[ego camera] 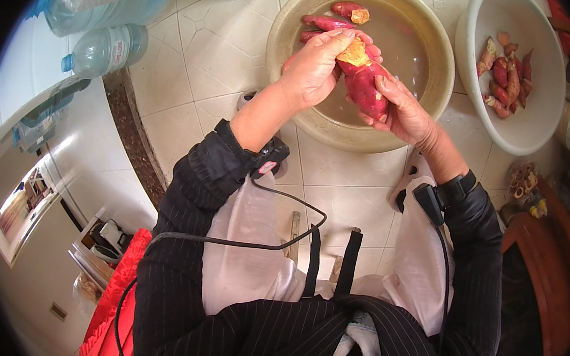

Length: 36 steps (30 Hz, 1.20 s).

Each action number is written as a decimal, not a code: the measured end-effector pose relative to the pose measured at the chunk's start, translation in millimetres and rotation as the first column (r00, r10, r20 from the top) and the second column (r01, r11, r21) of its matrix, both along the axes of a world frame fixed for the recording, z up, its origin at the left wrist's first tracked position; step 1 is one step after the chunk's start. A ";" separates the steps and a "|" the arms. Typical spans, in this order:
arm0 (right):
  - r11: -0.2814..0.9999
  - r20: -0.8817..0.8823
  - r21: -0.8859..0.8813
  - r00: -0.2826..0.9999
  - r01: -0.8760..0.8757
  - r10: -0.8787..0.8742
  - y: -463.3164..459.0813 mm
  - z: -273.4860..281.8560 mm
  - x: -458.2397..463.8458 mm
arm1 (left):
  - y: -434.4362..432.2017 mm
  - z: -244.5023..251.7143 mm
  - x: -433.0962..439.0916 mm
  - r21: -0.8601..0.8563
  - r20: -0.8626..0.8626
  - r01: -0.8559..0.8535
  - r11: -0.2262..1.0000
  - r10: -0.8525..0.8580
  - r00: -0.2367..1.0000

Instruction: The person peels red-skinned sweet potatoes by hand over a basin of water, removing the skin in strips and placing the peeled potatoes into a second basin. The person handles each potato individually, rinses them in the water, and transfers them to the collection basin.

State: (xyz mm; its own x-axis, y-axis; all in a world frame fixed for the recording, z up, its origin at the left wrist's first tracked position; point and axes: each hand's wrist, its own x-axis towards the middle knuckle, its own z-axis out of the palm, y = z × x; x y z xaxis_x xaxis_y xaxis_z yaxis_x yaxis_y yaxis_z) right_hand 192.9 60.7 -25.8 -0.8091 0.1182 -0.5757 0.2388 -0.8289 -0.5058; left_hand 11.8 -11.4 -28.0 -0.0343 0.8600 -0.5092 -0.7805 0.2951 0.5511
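Both hands hold one large red-skinned sweet potato [366, 88] above a round beige basin [288, 20] of cloudy water. My left hand [318, 64] grips its upper end, where a patch of orange flesh shows beside the thumb. The lower end rests in my right hand [403, 107], thumb on top and fingers beneath. Several more red sweet potatoes [327, 22] lie in the basin beyond my left hand, one with an orange exposed end. Part of the basin's inside is hidden by my hands.
A pale basin [549, 89] with several sweet potatoes and knobbly root pieces [512, 81] stands at the right. Large plastic water bottles [110, 51] lie at the upper left. A dark wooden chair [545, 282] is at the lower right. A black cable [258, 245] hangs across my lap.
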 end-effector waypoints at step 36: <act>0.580 -0.126 0.730 0.905 0.362 -0.406 20.6 5.3 -30.2 | -2.2 6.5 16.3 0.029 -0.771 0.276 0.961 -0.155 0.618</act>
State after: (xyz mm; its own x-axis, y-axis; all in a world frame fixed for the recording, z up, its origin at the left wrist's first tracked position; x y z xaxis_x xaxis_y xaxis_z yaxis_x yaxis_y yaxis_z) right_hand 162.6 81.3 -20.5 -0.5608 0.8037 -0.1987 0.0291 -0.2208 -0.9749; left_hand 28.1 -13.6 -21.5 -0.1585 0.9488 -0.2731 0.0047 0.2773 0.9608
